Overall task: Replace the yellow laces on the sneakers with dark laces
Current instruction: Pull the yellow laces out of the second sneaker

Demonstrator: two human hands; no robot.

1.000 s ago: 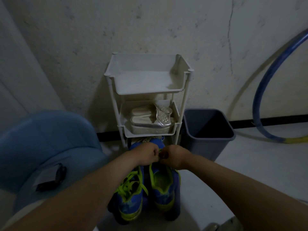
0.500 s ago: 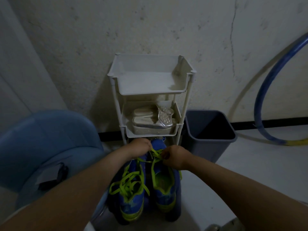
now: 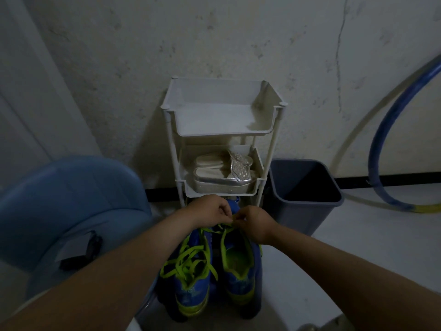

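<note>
Yellow-green laces lie loose and tangled over the left of two blue sneakers, standing on the floor before a white rack. Left hand and right hand — fingers curled — pinch one lace above the toes; half a second earlier they sat slightly farther apart.

Both your bare forearms reach forward and angle inward, and your hands come together out in front, almost touching. Your left hand has its fingers curled down, your right hand mirrors it, and both pinch the yellow lace with their fingertips.
</note>
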